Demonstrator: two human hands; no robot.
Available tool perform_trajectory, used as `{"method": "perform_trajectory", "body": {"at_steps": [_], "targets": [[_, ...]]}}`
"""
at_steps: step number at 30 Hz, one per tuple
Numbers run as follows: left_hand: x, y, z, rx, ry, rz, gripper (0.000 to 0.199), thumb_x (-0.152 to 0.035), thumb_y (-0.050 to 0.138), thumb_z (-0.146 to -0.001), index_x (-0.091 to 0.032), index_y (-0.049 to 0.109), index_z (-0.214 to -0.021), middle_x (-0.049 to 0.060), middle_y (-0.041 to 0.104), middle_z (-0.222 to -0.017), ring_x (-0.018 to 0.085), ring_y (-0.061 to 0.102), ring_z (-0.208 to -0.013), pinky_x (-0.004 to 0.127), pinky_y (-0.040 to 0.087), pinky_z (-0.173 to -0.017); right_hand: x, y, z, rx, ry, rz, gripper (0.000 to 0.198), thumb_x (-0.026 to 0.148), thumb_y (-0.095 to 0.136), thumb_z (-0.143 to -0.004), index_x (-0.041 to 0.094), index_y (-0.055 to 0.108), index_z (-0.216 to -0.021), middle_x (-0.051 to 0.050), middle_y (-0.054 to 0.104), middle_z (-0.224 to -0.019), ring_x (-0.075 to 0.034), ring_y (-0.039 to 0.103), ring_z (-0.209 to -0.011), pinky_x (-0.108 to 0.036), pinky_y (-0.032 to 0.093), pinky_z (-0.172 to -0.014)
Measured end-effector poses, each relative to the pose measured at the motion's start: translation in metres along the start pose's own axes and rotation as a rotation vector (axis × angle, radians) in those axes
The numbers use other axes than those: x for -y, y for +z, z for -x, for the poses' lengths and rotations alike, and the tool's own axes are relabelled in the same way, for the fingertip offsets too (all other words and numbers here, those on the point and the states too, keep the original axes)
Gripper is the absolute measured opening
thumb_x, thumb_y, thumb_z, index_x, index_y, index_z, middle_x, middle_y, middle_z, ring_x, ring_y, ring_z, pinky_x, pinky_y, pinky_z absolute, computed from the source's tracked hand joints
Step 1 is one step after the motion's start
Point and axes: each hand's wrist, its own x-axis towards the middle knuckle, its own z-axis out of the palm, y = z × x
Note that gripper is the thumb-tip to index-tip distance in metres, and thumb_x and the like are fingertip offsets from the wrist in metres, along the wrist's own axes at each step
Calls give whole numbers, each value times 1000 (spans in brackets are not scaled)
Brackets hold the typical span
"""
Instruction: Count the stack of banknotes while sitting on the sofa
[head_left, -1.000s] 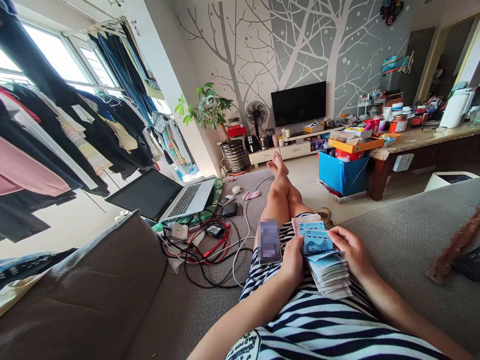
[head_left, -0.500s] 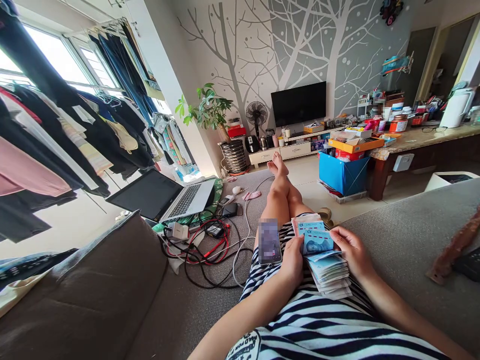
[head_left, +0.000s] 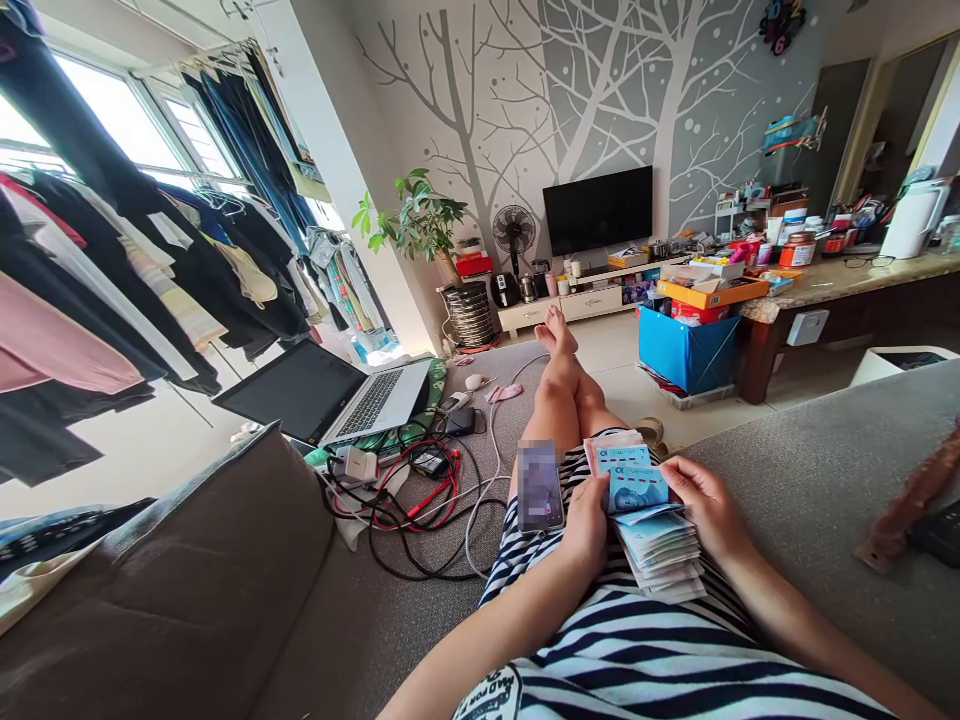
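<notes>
A blue banknote (head_left: 637, 489) is stretched between my two hands above my lap. My left hand (head_left: 587, 522) pinches its left end, thumb on top. At its right end, my right hand (head_left: 705, 503) is closed with thumb and fingertips on the paper. Just beyond lie more notes (head_left: 624, 453), blue over pinkish ones. Below the held note a thick folded stack of banknotes (head_left: 661, 556) rests on the black-and-white striped clothing (head_left: 645, 640). A phone (head_left: 539, 488), its screen blurred out, lies on my thigh left of my left hand.
Left on the sofa (head_left: 405, 625) are an open laptop (head_left: 375, 400), tangled cables (head_left: 420, 490) and a black adapter (head_left: 460, 421). A blue box (head_left: 686, 350) stands on the floor beside the cluttered table (head_left: 840, 292). At the right lies a brown object (head_left: 911, 500).
Hardly anything differs. Both hands keep the same hold on the blue banknote, and the view has shifted very slightly.
</notes>
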Motion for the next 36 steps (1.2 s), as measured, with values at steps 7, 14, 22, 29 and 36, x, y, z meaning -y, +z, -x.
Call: {"method": "perform_trajectory", "body": {"at_steps": [7, 14, 22, 29, 36], "targets": [[-4, 4, 2, -8, -15, 39, 28, -42, 82, -63, -17, 72, -72, 5, 74, -70, 28, 70, -81, 39, 52, -86, 4, 0, -1, 44, 6, -63, 57, 77, 67, -80, 22, 62, -68, 2, 50, -57, -15, 41, -53, -28, 32, -50], [-6, 6, 3, 10, -40, 59, 25, -38, 83, -61, -18, 73, -73, 7, 78, -76, 30, 72, -86, 40, 54, -87, 1, -1, -7, -7, 35, -4, 57, 75, 77, -72, 22, 56, -65, 3, 51, -58, -14, 44, -54, -27, 35, -52], [-5, 7, 4, 77, -42, 60, 32, -33, 84, -58, -14, 79, -84, 9, 78, -79, 29, 72, -86, 39, 53, -88, -4, -2, -8, -3, 7, 78, 58, 78, 71, -73, 22, 58, -67, 4, 47, -57, -14, 42, -53, -27, 32, -49], [1, 2, -1, -28, 14, 34, 27, -43, 79, -66, -17, 73, -71, 6, 76, -77, 25, 68, -82, 37, 52, -88, 2, -1, -5, -3, -4, 64, 54, 73, 71, -76, 22, 59, -67, 3, 47, -59, -14, 40, -55, -26, 31, -49], [5, -1, -4, -23, 23, 14, 26, -43, 76, -70, -17, 73, -72, 6, 75, -78, 26, 67, -84, 36, 50, -85, 12, 1, 0, 17, -27, 28, 48, 66, 72, -78, 21, 60, -67, 4, 45, -59, -14, 37, -55, -27, 31, -51]]}}
